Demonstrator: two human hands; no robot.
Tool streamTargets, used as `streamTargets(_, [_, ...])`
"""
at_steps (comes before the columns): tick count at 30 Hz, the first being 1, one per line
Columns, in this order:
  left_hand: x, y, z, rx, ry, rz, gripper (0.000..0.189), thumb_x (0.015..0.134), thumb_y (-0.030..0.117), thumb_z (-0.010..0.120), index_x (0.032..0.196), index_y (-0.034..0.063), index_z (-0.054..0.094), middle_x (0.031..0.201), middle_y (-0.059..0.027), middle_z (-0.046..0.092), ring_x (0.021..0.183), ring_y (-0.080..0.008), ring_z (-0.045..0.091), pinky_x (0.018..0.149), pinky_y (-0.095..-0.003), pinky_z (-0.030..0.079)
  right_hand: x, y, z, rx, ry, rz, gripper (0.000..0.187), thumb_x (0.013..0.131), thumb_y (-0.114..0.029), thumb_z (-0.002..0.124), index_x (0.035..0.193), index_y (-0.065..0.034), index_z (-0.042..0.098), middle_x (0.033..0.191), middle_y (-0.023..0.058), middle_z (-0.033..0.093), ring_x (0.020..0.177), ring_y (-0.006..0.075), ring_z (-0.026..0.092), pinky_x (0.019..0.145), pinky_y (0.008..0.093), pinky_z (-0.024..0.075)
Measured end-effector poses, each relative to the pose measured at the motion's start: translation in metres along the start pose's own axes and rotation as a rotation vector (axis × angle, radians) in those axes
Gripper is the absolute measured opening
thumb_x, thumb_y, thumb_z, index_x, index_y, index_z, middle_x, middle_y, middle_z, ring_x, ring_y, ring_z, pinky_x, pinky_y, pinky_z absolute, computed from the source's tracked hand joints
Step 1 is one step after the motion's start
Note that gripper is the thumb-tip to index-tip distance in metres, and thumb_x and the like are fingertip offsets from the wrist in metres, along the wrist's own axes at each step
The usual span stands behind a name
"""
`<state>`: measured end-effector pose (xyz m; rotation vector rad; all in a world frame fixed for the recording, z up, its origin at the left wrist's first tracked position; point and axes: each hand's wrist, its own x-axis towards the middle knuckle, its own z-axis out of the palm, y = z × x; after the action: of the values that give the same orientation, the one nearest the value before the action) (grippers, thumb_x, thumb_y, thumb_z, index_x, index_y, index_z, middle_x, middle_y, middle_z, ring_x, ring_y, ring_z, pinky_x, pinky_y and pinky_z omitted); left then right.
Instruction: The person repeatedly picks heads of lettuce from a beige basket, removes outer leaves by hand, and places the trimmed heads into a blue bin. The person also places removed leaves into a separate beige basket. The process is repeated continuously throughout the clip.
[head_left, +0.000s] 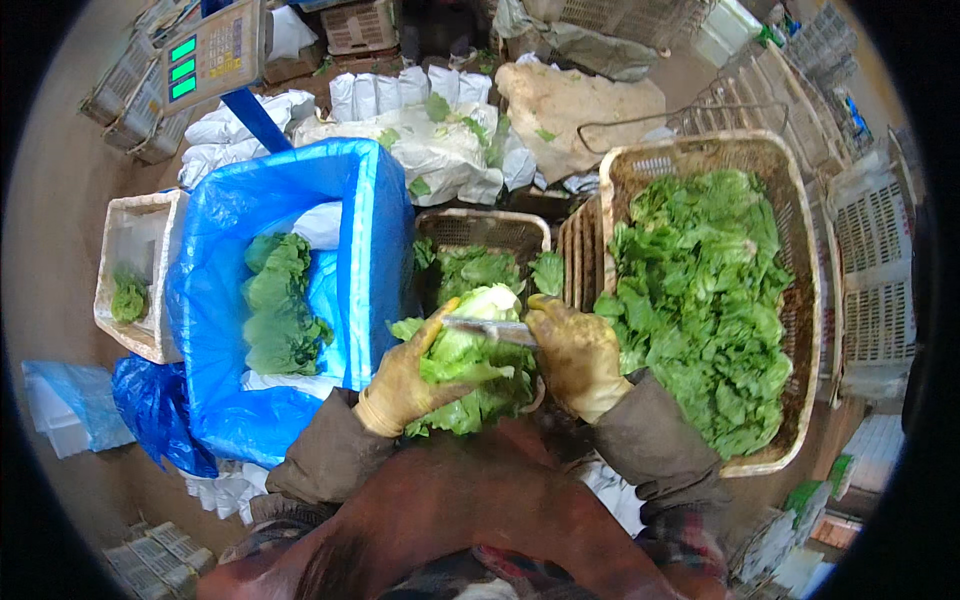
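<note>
A head of lettuce (469, 356) with a pale stem end lies in my left hand (409, 379), which wears a soiled yellow glove. My right hand (576, 354), gloved the same way, grips a knife. The knife's blade (491, 328) reaches left across the lettuce, close below the stem end. Beneath both hands, a plastic crate (484, 217) contains loose green leaves (476, 270). To the left stands a foam box lined with blue plastic film (356, 247), with a row of lettuce heads (279, 307) inside. On the right, a large dirty crate (804, 247) is heaped with lettuce (709, 300).
A scale display (211, 60) on a blue post (255, 118) rises behind the lined box. A small foam box (142, 337) with some greens is at far left. White wrapped packs (409, 88) and a stained cloth (577, 112) lie beyond. Stacked crates (874, 262) stand right.
</note>
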<state>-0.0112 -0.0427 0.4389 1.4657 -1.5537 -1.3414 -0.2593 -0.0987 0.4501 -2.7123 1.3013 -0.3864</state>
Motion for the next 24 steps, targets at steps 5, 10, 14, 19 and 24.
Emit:
streamTargets(5, [-0.033, -0.009, -0.011, -0.145, -0.105, -0.003, 0.104, 0.074, 0.027, 0.09, 0.156, 0.0014, 0.032, 0.148, -0.0135, 0.052, 0.134, -0.0227, 0.052, 0.112, -0.0368, 0.041, -0.014, 0.075, 0.033, 0.102, -0.273, 0.556, 0.02, 0.098, -0.023, 0.056, 0.099, -0.005, 0.063, 0.086, 0.0103, 0.067, 0.078, 0.0261, 0.068, 0.065, 0.0395, 0.0553])
streamTargets(10, [-0.033, -0.042, 0.034, -1.236, -0.312, -0.409, 0.083, 0.093, 0.039, 0.068, 0.156, -0.0001, 0.03, 0.156, -0.0132, 0.042, 0.141, -0.0239, 0.043, 0.119, -0.0404, 0.033, -0.029, 0.034, 0.028, 1.537, -0.46, 0.516, 0.086, 0.086, -0.062, 0.072, 0.145, -0.0025, 0.051, 0.136, 0.0137, 0.06, 0.124, 0.0243, 0.055, 0.106, 0.0376, 0.0423])
streamTargets(14, [0.017, -0.051, 0.016, -0.251, 0.043, -0.298, 0.075, 0.095, 0.032, 0.07, 0.154, 0.0024, 0.035, 0.151, -0.0138, 0.048, 0.139, -0.0233, 0.045, 0.116, -0.0372, 0.036, -0.08, 0.038, 0.036, 1.878, -0.34, 0.64, 0.077, 0.084, -0.057, 0.076, 0.135, -0.003, 0.058, 0.13, 0.0081, 0.061, 0.121, 0.0199, 0.055, 0.106, 0.0347, 0.0411])
streamTargets(19, [0.024, 0.008, 0.133, -0.303, -0.067, -0.08, 0.112, 0.074, 0.047, 0.085, 0.159, 0.0053, 0.025, 0.154, -0.0151, 0.041, 0.143, -0.0279, 0.039, 0.12, -0.0428, 0.028, -0.093, 0.079, 0.05, 1.783, -0.174, 0.915, 0.051, 0.098, -0.044, 0.064, 0.129, -0.0035, 0.062, 0.122, 0.0056, 0.066, 0.107, 0.0174, 0.062, 0.095, 0.0342, 0.0494])
streamTargets(24, [0.065, 0.046, 0.121, -1.138, -0.165, -0.173, 0.114, 0.071, 0.041, 0.087, 0.159, 0.0032, 0.026, 0.158, -0.0146, 0.038, 0.144, -0.0281, 0.04, 0.12, -0.0427, 0.029, -0.068, 0.17, -0.008, 0.037, 0.214, 0.424, 0.054, 0.092, -0.043, 0.069, 0.136, -0.0142, 0.058, 0.136, 0.0124, 0.061, 0.123, 0.0282, 0.058, 0.107, 0.0403, 0.0495])
